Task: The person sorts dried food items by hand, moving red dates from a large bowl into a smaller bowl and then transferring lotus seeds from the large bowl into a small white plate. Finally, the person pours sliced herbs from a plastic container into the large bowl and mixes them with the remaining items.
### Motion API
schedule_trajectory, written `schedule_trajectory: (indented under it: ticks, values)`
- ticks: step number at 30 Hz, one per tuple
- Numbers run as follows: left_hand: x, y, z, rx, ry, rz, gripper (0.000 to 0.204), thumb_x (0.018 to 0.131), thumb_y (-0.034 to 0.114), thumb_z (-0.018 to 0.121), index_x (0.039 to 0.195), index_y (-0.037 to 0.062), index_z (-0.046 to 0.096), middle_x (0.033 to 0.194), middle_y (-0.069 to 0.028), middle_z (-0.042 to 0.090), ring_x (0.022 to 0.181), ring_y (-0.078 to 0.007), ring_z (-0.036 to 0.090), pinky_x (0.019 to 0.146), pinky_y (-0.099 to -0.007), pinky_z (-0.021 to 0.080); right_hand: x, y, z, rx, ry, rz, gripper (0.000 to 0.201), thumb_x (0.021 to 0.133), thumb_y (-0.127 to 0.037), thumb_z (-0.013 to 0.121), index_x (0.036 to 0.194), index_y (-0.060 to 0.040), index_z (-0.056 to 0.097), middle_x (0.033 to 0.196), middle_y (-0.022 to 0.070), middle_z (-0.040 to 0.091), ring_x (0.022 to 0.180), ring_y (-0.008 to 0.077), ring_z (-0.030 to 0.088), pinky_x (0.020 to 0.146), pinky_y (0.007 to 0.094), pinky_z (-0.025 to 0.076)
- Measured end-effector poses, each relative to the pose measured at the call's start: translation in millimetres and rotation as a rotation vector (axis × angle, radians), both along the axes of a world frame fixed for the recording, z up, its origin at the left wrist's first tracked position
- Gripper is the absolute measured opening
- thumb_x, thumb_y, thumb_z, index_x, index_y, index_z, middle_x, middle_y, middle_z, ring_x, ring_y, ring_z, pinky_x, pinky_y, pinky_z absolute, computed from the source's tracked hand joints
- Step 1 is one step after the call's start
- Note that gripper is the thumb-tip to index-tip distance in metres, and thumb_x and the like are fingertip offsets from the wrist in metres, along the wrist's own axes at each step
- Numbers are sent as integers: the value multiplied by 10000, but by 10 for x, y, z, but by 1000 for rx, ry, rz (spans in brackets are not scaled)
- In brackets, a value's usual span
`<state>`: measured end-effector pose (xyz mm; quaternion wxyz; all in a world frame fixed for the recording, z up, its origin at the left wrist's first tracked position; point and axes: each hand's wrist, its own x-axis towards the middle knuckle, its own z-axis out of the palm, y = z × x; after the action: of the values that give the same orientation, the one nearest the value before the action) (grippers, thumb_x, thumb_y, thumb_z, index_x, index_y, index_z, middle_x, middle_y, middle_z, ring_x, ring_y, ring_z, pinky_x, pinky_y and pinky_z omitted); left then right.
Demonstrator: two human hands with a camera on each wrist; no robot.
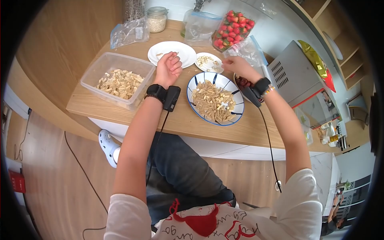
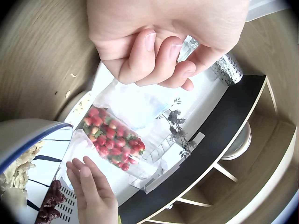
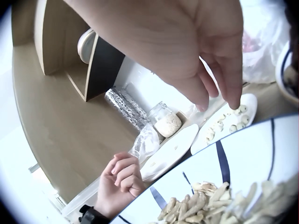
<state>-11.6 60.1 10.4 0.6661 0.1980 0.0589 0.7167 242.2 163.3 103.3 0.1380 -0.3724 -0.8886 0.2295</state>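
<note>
My left hand [image 1: 169,70] hovers by the near edge of a white oval plate [image 1: 186,60], palm turned up. Its fingers are loosely curled, and I see nothing held. A few small pale pieces lie on that plate. My right hand [image 1: 241,67] is over the right edge of a smaller white plate [image 1: 209,55]. In the right wrist view its fingers [image 3: 230,88] point down, nearly straight, at small round pale pieces [image 3: 239,122]. Below the hands sits a blue-rimmed bowl [image 1: 193,82] of pale, elongated dried pieces [image 1: 214,102].
A clear plastic box [image 1: 149,76] at the left holds pale dried chips [image 1: 120,83]. Behind stand a glass jar [image 1: 156,20], clear bags [image 1: 202,30] and a container of strawberries [image 1: 234,30]. Dark red dried fruit [image 1: 243,83] sits beneath the right wrist; a grey vented appliance [image 1: 288,68] stands farther right.
</note>
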Motion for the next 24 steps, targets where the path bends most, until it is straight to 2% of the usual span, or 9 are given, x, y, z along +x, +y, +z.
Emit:
schedule_trajectory:
  ticks: [2, 5, 6, 8, 9, 12, 16, 20, 24]
  values:
    - [-11, 5, -11, 1, -2, -10, 133, 919, 190, 463, 843, 82, 478, 613, 35, 350, 469, -66, 298, 404, -203, 232, 154, -121, 75, -83, 17, 69, 186, 812, -147, 630, 900, 16, 644, 737, 62, 654, 705, 125, 616, 685, 279, 485]
    - [-8, 9, -20, -2, 3, -3, 132, 917, 189, 466, 842, 82, 479, 611, 36, 350, 469, -66, 299, 405, -203, 232, 297, -518, 251, -242, -130, 213, 147, 831, -89, 616, 938, 9, 633, 814, 33, 636, 747, 98, 574, 702, 245, 474]
    - [-6, 14, -19, -9, 1, 4, 132, 917, 190, 468, 842, 82, 479, 611, 36, 351, 469, -66, 299, 405, -202, 232, 327, -632, 231, -308, -191, 170, 135, 820, -87, 629, 921, 3, 631, 816, 43, 634, 759, 117, 590, 717, 253, 476]
    - [-3, 11, -19, -25, -4, 16, 131, 916, 190, 471, 842, 81, 480, 611, 36, 352, 469, -66, 299, 406, -202, 233, 407, -781, 137, -144, -347, 337, 152, 814, -103, 644, 914, 9, 624, 842, 68, 618, 784, 145, 606, 731, 267, 478]
    - [3, 6, -22, -24, -5, 13, 131, 915, 190, 472, 843, 81, 480, 612, 35, 352, 469, -67, 298, 406, -203, 232, 446, -832, 84, -113, -380, 346, 170, 802, -114, 664, 917, 3, 622, 876, 92, 594, 809, 179, 612, 730, 286, 479]
    - [-6, 1, -16, -20, -5, 6, 130, 914, 190, 474, 843, 81, 480, 612, 34, 353, 468, -69, 297, 405, -204, 232, 500, -895, 35, -56, -325, 381, 189, 766, -97, 691, 912, 3, 626, 855, 122, 609, 803, 221, 614, 700, 314, 479]
    - [-3, 13, -11, -33, 10, 22, 124, 902, 201, 487, 858, 86, 485, 608, 39, 350, 462, -66, 291, 395, -202, 222, 518, -966, -64, -111, -314, 434, 217, 767, -88, 683, 953, -14, 601, 862, 94, 562, 812, 208, 602, 730, 316, 482]
    - [-1, 11, -17, -28, 17, 31, 121, 896, 206, 493, 865, 89, 490, 606, 40, 352, 459, -64, 291, 389, -200, 217, 495, -970, -139, 35, -337, 479, 184, 745, -42, 661, 909, -19, 580, 872, 113, 556, 796, 274, 589, 705, 345, 468]
    - [-16, 25, -34, -17, 2, 11, 126, 903, 203, 486, 861, 84, 488, 609, 38, 354, 462, -66, 294, 392, -203, 222, 502, -972, -166, 78, -319, 473, 163, 742, -26, 644, 891, -29, 579, 854, 111, 565, 790, 292, 580, 693, 352, 460]
